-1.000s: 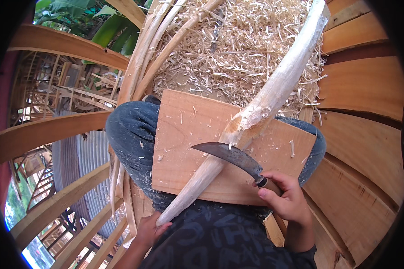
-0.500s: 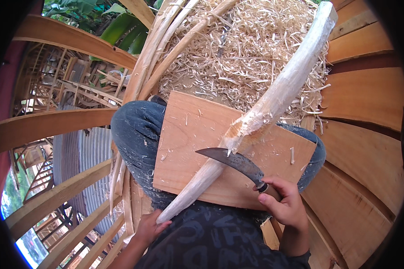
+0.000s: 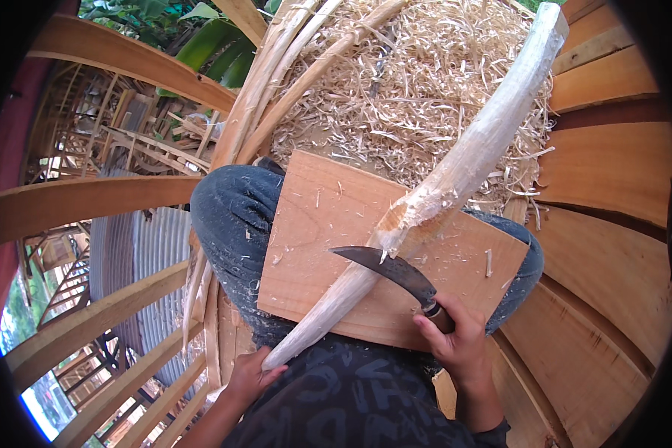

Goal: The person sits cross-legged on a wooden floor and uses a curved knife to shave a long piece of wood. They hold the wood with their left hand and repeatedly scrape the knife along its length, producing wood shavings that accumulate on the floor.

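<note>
A long pale wooden pole (image 3: 476,160), stripped of bark, slants from my lap up to the far right, across a flat board (image 3: 313,231) on my thighs. Its near end is gripped by my left hand (image 3: 255,375), fingers closed round it. My right hand (image 3: 457,340) holds the dark handle of a curved knife (image 3: 396,270). The blade lies across the pole, its tip pointing left, just below a rough, browner knotty patch (image 3: 414,216) with raised splinters. Whether the edge touches the wood I cannot tell.
Curly wood shavings (image 3: 418,89) cover the ground beyond the board. Long wooden strips (image 3: 254,97) lean at the upper left. Curved planks (image 3: 605,172) line the right side, and slats with corrugated metal sheet (image 3: 157,261) stand on the left.
My right hand has shifted slightly left and closed further round the knife handle. The blade stays across the pole at nearly the same spot. My left hand keeps its grip.
</note>
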Demonstrator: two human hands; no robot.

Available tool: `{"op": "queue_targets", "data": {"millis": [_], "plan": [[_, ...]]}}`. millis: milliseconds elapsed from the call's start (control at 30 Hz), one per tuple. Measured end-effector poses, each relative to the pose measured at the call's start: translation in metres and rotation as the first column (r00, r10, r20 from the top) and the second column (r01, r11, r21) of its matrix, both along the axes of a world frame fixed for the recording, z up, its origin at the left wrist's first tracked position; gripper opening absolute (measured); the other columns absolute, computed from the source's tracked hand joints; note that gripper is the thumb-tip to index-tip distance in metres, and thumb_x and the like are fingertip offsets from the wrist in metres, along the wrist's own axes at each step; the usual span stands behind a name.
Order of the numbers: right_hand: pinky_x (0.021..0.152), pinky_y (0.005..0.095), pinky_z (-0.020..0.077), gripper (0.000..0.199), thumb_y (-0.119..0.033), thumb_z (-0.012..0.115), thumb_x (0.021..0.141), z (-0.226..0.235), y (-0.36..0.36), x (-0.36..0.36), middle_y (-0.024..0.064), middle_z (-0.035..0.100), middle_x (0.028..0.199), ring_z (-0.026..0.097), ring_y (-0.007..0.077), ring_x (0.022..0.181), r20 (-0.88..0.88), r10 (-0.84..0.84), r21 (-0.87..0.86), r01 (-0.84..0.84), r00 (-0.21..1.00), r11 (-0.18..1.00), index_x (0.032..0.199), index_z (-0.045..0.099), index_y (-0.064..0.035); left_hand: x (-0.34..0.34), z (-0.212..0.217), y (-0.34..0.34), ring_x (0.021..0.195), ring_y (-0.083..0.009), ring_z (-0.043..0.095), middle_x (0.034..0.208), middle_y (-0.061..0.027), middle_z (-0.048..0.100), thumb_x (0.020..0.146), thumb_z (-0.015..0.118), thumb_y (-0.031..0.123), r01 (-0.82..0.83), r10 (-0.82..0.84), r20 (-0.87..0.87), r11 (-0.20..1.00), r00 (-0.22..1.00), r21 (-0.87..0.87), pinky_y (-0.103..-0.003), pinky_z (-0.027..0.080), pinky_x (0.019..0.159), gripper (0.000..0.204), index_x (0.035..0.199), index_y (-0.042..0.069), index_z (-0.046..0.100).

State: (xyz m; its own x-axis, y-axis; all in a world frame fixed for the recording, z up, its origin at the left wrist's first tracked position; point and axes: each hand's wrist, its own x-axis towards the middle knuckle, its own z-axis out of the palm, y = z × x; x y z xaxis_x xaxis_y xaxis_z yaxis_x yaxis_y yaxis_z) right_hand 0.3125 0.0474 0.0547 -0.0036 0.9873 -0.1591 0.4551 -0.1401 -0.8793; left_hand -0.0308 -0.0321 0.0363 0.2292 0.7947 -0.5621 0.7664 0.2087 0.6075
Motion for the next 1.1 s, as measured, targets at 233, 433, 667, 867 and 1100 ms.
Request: {"op": "queue_targets", "data": {"millis": [233,433,667,867,1100], "plan": [[0.052,0.0306,0.0463,0.029,-0.011,0.072,0.074,-0.004,-0.002,-0.003,0.0121,0.058,0.067,0.061,0.0244,0.059,0.119,-0.012,0.034,0.008,0.993,0.999,0.097,0.057,-0.0026,0.004,0.005,0.004,0.060,-0.0396,0.057,0.063,-0.0197,0.055,0.078,0.067,0.035,0.044,-0.043,-0.048,0.999,0.998,0.018,-0.042,0.044,0.053,0.037,0.078,0.003,0.050],[0.060,0.0264,0.0459,0.030,-0.013,0.070,0.076,0.002,-0.002,0.004,0.0098,0.061,0.070,0.060,0.0157,0.063,-0.292,0.012,-0.314,-0.108,0.956,0.943,0.100,0.058,0.0011,0.000,0.002,0.003,0.060,-0.0386,0.057,0.063,-0.0190,0.055,0.078,0.067,0.035,0.070,-0.069,-0.075,0.997,0.995,0.013,-0.041,0.044,0.053,0.035,0.080,0.003,0.051],[0.066,0.0239,0.0457,0.028,-0.010,0.069,0.077,0.010,0.001,0.010,0.0089,0.062,0.077,0.058,0.0122,0.070,-0.315,0.068,-0.406,-0.199,0.947,0.892,0.100,0.060,0.0021,0.004,0.002,0.008,0.060,-0.0372,0.057,0.064,-0.0179,0.056,0.077,0.067,0.033,0.077,-0.076,-0.032,0.997,0.997,0.029,-0.041,0.045,0.053,0.032,0.080,0.004,0.051],[0.065,0.0225,0.0462,0.026,-0.009,0.069,0.076,0.012,-0.001,0.016,0.0074,0.065,0.080,0.059,0.0089,0.072,-0.310,-0.111,-0.380,-0.016,0.944,0.925,0.099,0.061,0.0018,0.010,0.001,0.013,0.060,-0.0359,0.058,0.064,-0.0167,0.057,0.077,0.067,0.031,0.060,-0.061,0.023,0.998,0.998,0.018,-0.040,0.045,0.053,0.030,0.081,0.005,0.053],[0.058,0.0227,0.0436,0.028,-0.006,0.069,0.075,0.015,0.000,0.016,0.0055,0.062,0.075,0.055,0.0076,0.065,-0.279,-0.162,-0.294,0.077,0.946,0.953,0.100,0.059,0.0018,0.014,-0.003,0.014,0.059,-0.0352,0.058,0.064,-0.0157,0.057,0.077,0.068,0.031,0.071,-0.072,0.042,0.997,0.996,0.033,-0.039,0.045,0.052,0.029,0.081,0.006,0.054]]}}
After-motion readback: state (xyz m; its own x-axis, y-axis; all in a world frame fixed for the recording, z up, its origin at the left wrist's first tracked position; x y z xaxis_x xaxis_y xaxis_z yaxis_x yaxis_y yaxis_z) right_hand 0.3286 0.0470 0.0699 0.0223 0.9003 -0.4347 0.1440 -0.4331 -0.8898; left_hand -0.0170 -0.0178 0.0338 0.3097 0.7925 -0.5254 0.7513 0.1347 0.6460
